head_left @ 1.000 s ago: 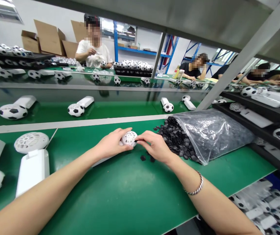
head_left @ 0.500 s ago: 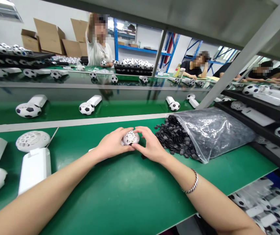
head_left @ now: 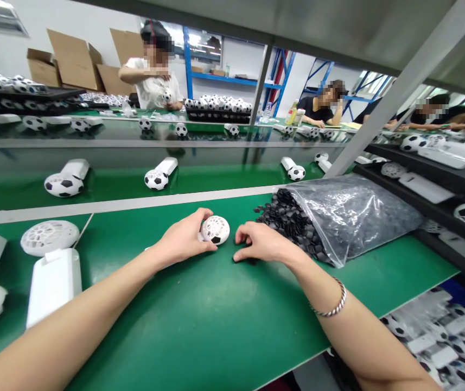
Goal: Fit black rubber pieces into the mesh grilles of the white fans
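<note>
My left hand [head_left: 185, 234] is closed around the edge of a white football-shaped shell [head_left: 216, 230] with a lattice face. One black patch sits in the lattice near its lower edge, while other cells show open. Part of a white body hides behind my left wrist. To the right, apart from the shell, my right hand [head_left: 262, 243] hovers low over the table, thumb and curled fingers apart. Small black patches [head_left: 252, 262] lie beneath it, one at the thumb tip. Behind this hand, a pile of black patches [head_left: 289, 222] spills from a clear plastic bag [head_left: 358, 217].
White lattice shells with handles [head_left: 49, 237] lie on the green table [head_left: 199, 331] at left. Beyond a pale rail, football-faced units [head_left: 157, 179] sit on a green belt. Black trays of units [head_left: 423, 187] stand at right, beside a slanted metal post [head_left: 387, 98]. Co-workers sit across.
My right hand has let go of the shell and moved right and down to the loose black patches. The shell in my left hand has turned, showing its black patch more fully.
</note>
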{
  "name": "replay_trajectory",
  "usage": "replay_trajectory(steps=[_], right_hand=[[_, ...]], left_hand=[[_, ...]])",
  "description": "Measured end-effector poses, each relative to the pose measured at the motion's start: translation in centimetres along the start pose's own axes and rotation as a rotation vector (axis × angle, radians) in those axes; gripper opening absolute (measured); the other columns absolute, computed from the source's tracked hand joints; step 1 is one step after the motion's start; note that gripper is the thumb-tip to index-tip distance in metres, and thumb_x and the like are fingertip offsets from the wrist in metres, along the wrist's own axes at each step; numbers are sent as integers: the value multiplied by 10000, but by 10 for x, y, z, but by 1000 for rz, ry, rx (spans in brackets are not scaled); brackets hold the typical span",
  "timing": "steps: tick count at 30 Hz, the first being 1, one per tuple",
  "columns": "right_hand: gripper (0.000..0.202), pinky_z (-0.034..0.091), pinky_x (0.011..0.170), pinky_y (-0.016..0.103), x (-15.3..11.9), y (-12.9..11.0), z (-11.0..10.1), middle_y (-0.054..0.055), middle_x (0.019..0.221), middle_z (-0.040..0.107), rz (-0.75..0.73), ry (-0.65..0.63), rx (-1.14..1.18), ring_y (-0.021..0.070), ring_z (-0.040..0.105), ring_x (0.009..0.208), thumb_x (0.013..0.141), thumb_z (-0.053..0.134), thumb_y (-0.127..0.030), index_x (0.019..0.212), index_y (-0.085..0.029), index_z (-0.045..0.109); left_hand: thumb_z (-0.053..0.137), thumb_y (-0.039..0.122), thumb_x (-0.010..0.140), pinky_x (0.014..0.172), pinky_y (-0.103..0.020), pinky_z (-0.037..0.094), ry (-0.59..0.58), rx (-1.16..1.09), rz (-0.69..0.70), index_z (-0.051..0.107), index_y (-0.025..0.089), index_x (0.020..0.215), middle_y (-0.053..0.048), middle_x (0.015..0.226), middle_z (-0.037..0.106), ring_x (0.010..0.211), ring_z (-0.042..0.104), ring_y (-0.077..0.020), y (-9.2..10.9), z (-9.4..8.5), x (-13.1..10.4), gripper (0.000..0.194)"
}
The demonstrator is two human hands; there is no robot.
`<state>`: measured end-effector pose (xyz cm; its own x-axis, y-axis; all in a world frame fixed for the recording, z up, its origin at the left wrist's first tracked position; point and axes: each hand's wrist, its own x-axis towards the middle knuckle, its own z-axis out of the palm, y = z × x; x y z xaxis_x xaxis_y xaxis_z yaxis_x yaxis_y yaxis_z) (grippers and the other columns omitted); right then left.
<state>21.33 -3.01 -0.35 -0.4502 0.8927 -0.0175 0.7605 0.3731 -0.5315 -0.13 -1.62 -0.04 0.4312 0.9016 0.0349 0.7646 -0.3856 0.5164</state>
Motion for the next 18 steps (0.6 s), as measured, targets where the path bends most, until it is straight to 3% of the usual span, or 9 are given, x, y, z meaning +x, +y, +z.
replay_trajectory(steps=[2,4,9,13,18], right_hand=[[244,383,595,232,-3,1,-3,-2,776,558,-17,-76,-72,145,531,697,592,783,-306,738,-203,616],[170,380,617,225,-5,0,-3,-3,787,559,-46,-91,-74,137,534,710,626,764,-253,719,-206,629],[83,377,564,202,-6,-3,-1,-33,687,560,-135,-88,76,102,524,613,719,644,-134,730,-187,581],[101,404,531,202,-4,-3,-2,-49,632,555,-119,8,326,93,530,549,804,507,-129,853,-194,567],[156,480,596,238,-1,-4,-1,0,744,610,-118,47,589,125,584,659,804,546,-175,946,-178,611]], left_hand=[[656,364,619,688,-300,443,-20,12,15,411,270,1149,-4,1068,575,900,564,-229,-1,-2,0,592],[599,266,657,736,-308,431,-6,50,101,430,275,1141,-1,1104,557,945,544,-226,-3,-3,1,513],[454,59,676,853,-365,362,34,209,287,434,313,1224,-23,1139,511,1032,461,-238,-8,-3,3,604],[404,21,694,866,-371,338,25,224,330,424,321,1242,-22,1082,528,1010,453,-222,-12,-2,5,626],[407,29,695,860,-368,339,23,223,341,417,314,1245,-21,1081,532,1013,449,-223,-13,-2,7,620]])
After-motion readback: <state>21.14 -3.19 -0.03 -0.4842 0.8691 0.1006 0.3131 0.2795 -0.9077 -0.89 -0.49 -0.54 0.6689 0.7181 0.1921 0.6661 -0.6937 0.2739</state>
